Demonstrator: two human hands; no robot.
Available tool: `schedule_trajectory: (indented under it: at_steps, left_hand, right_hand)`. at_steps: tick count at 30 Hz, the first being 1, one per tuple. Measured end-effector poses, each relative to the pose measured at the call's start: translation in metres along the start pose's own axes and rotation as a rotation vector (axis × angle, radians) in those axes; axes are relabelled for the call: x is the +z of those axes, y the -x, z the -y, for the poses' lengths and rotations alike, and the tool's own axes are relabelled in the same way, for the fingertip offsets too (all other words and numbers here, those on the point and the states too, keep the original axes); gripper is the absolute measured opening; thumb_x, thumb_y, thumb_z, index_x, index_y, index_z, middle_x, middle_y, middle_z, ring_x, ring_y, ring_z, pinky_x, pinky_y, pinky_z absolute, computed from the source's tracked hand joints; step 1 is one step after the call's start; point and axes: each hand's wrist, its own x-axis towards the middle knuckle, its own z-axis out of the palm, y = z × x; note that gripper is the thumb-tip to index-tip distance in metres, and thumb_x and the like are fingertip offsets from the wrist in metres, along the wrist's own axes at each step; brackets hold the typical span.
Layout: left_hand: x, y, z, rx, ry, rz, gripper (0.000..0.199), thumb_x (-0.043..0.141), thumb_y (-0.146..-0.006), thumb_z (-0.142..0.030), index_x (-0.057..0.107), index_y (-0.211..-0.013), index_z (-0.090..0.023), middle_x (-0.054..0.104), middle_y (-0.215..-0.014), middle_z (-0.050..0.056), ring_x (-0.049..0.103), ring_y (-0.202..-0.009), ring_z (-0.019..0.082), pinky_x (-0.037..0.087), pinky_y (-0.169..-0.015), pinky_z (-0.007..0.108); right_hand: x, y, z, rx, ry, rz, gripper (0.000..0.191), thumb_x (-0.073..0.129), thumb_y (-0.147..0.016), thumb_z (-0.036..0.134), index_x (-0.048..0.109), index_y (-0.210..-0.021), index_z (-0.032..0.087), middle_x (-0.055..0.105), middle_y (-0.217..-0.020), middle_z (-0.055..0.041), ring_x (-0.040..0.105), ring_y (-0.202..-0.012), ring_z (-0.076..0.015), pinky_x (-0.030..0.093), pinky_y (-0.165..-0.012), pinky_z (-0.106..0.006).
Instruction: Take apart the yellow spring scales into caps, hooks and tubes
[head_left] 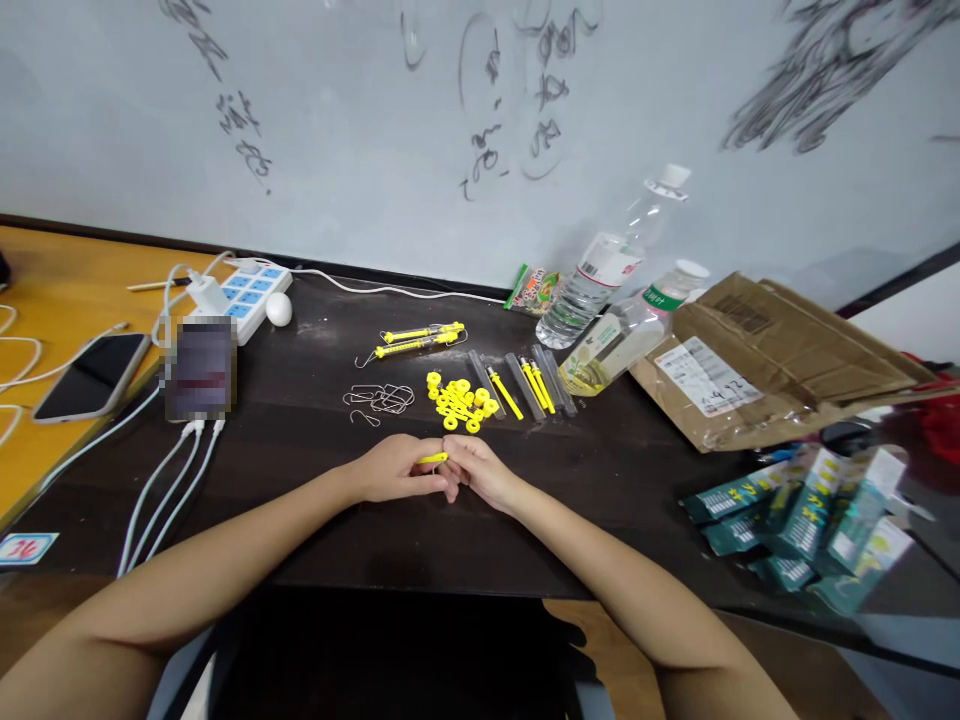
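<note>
My left hand [397, 468] and my right hand [481, 474] meet above the near part of the dark table. A small yellow plastic piece [432, 458] is between them, gripped by the left fingers, with the right fingertips closed at its end. A thin wire seems to hang below it, partly hidden by the fingers. Just beyond lie a heap of yellow plastic caps and rings [459, 402] and a tangle of wire hooks [386, 398]. Two yellow spring scales [420, 342] with hooks rest farther back. Clear tubes [525, 385] and yellow rods [537, 385] lie to the right.
At the right stand two plastic bottles [592, 290], a snack packet [534, 288], a cardboard parcel [780, 350] and several green boxes [810, 510]. Leftward are a power strip [251, 300], a device with cables [201, 368] and a phone [94, 375]. A whiteboard [360, 150] rises behind.
</note>
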Motion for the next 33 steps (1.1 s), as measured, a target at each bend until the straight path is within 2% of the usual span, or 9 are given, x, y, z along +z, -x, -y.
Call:
schedule_trajectory:
  at_steps: [5,13,16,19,24,27,33]
  left_hand:
    - [-0.001,0.0,-0.001,0.005,0.008,0.012,0.035,0.045,-0.09,-0.047,0.06,-0.097,-0.017,0.064,-0.074,-0.001,0.047,-0.054,0.008,0.034,-0.055,0.017]
    - [-0.003,0.002,-0.008,-0.065,-0.074,0.0,0.031,0.047,-0.09,-0.046,0.059,-0.099,-0.019,0.065,-0.076,-0.002,0.053,-0.055,0.008,0.035,-0.055,0.017]
    - [-0.001,0.003,-0.008,-0.061,-0.124,0.004,0.034,0.042,-0.092,-0.049,0.055,-0.104,-0.02,0.067,-0.079,-0.002,0.059,-0.061,0.011,0.037,-0.059,0.019]
    - [0.002,0.003,-0.007,-0.085,-0.259,-0.031,0.043,0.037,-0.091,-0.058,0.054,-0.1,-0.019,0.068,-0.08,0.001,0.063,-0.068,0.015,0.039,-0.06,0.021]
    - [0.008,0.002,-0.002,-0.131,-0.474,-0.068,0.051,0.026,-0.091,-0.062,0.052,-0.095,-0.018,0.066,-0.076,0.003,0.064,-0.068,0.018,0.038,-0.057,0.023]
    - [0.009,0.002,-0.002,-0.128,-0.514,-0.065,0.053,0.021,-0.092,-0.062,0.05,-0.096,-0.018,0.066,-0.076,0.003,0.064,-0.068,0.017,0.038,-0.057,0.022]
    - [0.008,0.003,-0.004,-0.052,-0.488,-0.02,0.053,0.021,-0.091,-0.063,0.05,-0.094,-0.018,0.066,-0.077,0.003,0.064,-0.067,0.018,0.038,-0.056,0.023]
  right_hand:
    - [0.001,0.0,0.002,0.0,0.006,0.001,0.047,0.055,-0.082,0.056,0.043,-0.06,0.017,0.054,-0.045,0.0039,0.05,-0.038,-0.0076,0.034,-0.043,-0.019]
    - [0.004,0.001,0.004,0.032,-0.053,-0.037,0.043,0.057,-0.082,0.055,0.059,-0.069,0.013,0.05,-0.041,0.0046,0.048,-0.036,-0.0085,0.039,-0.041,-0.02]
    - [0.003,0.0,0.004,0.024,-0.08,-0.048,0.041,0.059,-0.081,0.053,0.058,-0.067,0.014,0.051,-0.041,0.0045,0.047,-0.036,-0.008,0.04,-0.039,-0.019]
    - [0.002,-0.001,0.002,0.016,-0.112,-0.041,0.039,0.059,-0.082,0.05,0.057,-0.067,0.014,0.052,-0.043,0.0044,0.048,-0.036,-0.0077,0.041,-0.039,-0.018]
    - [0.0,-0.003,0.0,0.023,-0.171,-0.084,0.04,0.059,-0.082,0.049,0.055,-0.064,0.014,0.054,-0.046,0.0034,0.05,-0.036,-0.0077,0.044,-0.038,-0.019]
    - [-0.001,-0.003,0.0,0.02,-0.18,-0.102,0.042,0.061,-0.081,0.048,0.05,-0.059,0.015,0.054,-0.046,0.0035,0.051,-0.037,-0.0077,0.046,-0.038,-0.019]
    - [-0.005,0.001,0.0,0.045,-0.11,-0.042,0.042,0.064,-0.077,0.051,0.053,-0.062,0.014,0.058,-0.052,0.0023,0.055,-0.04,-0.009,0.049,-0.037,-0.021]
